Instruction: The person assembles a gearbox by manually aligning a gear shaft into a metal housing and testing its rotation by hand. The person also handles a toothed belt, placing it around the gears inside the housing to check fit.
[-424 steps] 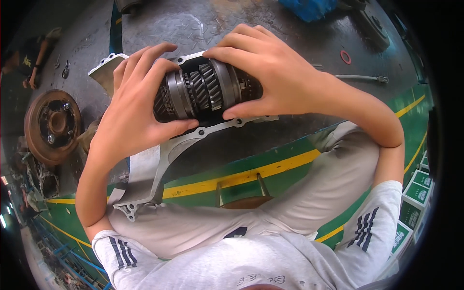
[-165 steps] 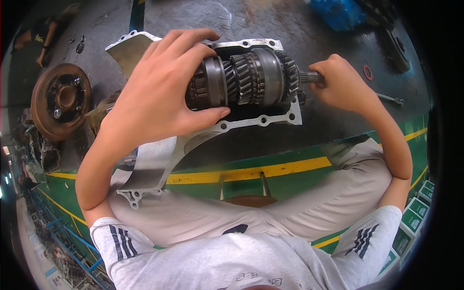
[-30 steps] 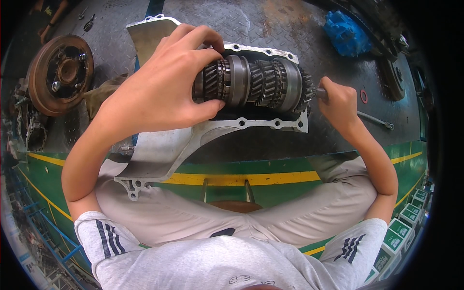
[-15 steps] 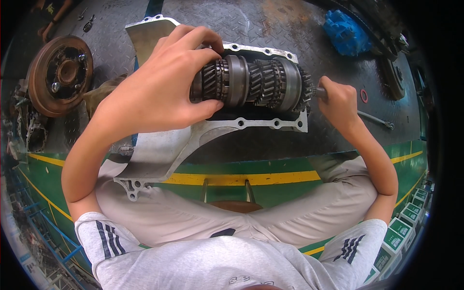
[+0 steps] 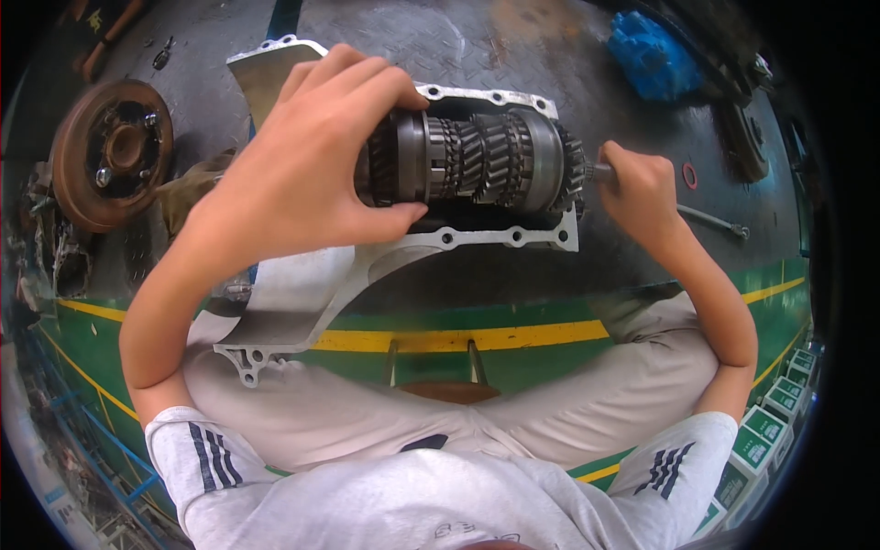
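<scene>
The left hand (image 5: 321, 156), spread wide, holds a smooth grey steel ring (image 5: 412, 156) on the dark steel gear shaft (image 5: 495, 158), which lies in the open silver-grey metal housing (image 5: 302, 284); the right hand (image 5: 637, 183) closes round its slim end. A sudden turn could pinch the left fingers against the casing; pressing the overhanging side could tip it off the dark metal table (image 5: 591, 101).

The grey T-shirt (image 5: 367, 500) has three-striped short sleeves (image 5: 687, 454); the trousers (image 5: 573, 399) are beige.
</scene>
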The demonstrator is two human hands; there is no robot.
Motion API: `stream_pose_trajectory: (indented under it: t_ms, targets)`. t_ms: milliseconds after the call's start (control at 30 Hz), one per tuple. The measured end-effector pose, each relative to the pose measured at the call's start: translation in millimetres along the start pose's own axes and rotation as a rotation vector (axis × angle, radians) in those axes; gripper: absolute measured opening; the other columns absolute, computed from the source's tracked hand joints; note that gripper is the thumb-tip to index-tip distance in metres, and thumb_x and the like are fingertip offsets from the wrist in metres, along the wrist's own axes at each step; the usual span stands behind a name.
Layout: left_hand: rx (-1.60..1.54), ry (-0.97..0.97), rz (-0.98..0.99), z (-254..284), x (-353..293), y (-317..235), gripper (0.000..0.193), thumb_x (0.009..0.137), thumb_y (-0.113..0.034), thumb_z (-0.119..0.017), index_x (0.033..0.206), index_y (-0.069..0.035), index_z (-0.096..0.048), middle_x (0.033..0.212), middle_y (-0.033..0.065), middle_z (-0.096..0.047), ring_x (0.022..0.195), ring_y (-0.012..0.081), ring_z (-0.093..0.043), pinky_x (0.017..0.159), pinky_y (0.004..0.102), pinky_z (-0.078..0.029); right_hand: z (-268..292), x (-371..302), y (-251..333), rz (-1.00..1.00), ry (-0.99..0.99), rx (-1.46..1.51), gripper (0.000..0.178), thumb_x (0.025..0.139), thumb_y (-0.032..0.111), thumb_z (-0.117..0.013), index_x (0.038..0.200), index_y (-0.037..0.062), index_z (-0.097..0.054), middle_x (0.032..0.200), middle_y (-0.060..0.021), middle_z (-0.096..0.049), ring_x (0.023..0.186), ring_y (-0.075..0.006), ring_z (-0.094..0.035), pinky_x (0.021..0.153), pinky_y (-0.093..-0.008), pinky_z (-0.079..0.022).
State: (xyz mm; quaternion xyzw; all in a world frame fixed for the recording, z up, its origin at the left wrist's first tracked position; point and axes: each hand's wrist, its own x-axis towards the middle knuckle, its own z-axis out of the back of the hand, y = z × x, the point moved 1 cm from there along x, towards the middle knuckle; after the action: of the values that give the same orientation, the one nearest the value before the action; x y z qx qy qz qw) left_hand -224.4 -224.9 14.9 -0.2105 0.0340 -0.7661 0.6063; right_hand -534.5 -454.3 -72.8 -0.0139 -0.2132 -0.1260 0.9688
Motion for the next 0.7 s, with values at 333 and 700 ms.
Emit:
stream_pose_trajectory:
  t_ms: [333,700]
  targets:
    - [-0.111,-0.004,0.010,-4,1,8,0.066,0.070,-0.027,-0.089,0.127,-0.004,-0.065,0.152,0.0166,-0.054,0.139,0.0404,-0.051,0.119,0.0508,-0.042,12,14,14,-0.094,0.148,-0.011,0.019,0.075,0.003,-0.078,0.077,0.0013,-0.059,0.063,-0.0176,-0.059,0.061,-0.0402,-0.064,0.058,-0.0458,-0.050]
    - [-0.097,0.101,0.039,-3,4,22,0.066,0.075,-0.042,-0.085,0.125,-0.004,-0.065,0.166,0.0173,-0.044,0.144,0.0439,-0.042,0.123,0.0572,-0.035,28,65,-19,-0.366,1.123,0.661,0.023,0.067,0.010,-0.074,0.066,0.0006,-0.054,0.060,0.0003,-0.049,0.058,-0.0141,-0.046,0.056,-0.0356,-0.039]
